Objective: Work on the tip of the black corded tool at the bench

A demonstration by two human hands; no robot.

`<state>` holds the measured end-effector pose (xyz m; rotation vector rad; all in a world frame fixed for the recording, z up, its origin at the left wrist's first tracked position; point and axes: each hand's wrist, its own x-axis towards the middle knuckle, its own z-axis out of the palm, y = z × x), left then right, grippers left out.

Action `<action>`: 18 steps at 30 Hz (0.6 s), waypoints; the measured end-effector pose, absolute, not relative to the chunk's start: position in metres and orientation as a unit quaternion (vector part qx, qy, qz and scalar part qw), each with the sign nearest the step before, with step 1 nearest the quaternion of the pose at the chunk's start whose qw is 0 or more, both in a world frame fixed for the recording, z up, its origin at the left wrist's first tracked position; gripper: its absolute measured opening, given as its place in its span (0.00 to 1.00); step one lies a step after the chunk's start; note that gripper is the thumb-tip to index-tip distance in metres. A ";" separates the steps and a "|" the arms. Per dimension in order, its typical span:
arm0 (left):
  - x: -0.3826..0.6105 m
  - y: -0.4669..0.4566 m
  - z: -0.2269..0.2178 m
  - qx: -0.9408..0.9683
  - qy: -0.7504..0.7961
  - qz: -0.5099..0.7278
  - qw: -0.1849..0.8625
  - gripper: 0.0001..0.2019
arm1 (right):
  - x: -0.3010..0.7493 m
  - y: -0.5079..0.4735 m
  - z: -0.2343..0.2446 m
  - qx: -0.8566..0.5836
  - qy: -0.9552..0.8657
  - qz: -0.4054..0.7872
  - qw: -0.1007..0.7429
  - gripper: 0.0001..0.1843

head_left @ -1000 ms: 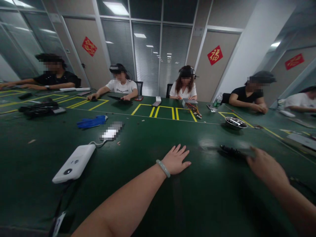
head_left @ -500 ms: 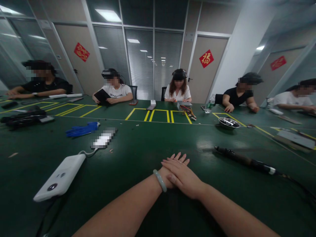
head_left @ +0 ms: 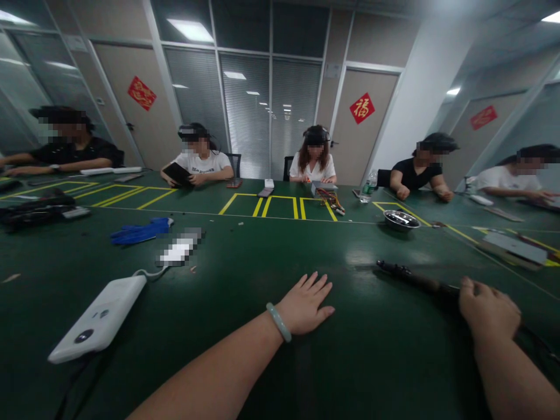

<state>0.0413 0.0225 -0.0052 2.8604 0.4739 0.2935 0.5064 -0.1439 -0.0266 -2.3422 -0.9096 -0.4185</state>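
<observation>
My left hand (head_left: 305, 304) lies flat on the green table (head_left: 245, 274), fingers spread, a pale green bangle (head_left: 279, 321) on its wrist; it holds nothing. My right hand (head_left: 487, 310) is far to the right, fingers curled over the handle end of a long black tool (head_left: 409, 276) with a cable that lies on the table. The tool's tip points left, towards the middle of the table.
A white power bank (head_left: 97, 318) with a cable lies at the left, blue gloves (head_left: 140, 230) beyond it. A metal bowl (head_left: 401, 219) stands at the back right. Several other people sit round the far side at yellow-taped work areas (head_left: 275, 204).
Half a second ago my right hand lay on top of my left hand. It has moved right onto the black tool's handle. My left hand stays flat.
</observation>
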 end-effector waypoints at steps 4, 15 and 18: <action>0.041 0.022 -0.005 0.975 0.163 0.099 0.113 0.30 | 0.512 -0.150 -0.026 -0.944 -0.193 -0.097 0.249 0.34; 0.052 0.017 0.009 0.967 0.167 0.170 0.086 0.34 | 0.423 -0.093 -0.007 -0.880 -0.381 -0.021 0.284 0.28; 0.054 0.014 0.015 0.962 0.172 0.205 0.057 0.35 | 0.347 -0.066 -0.011 -0.815 -0.487 -0.018 0.313 0.26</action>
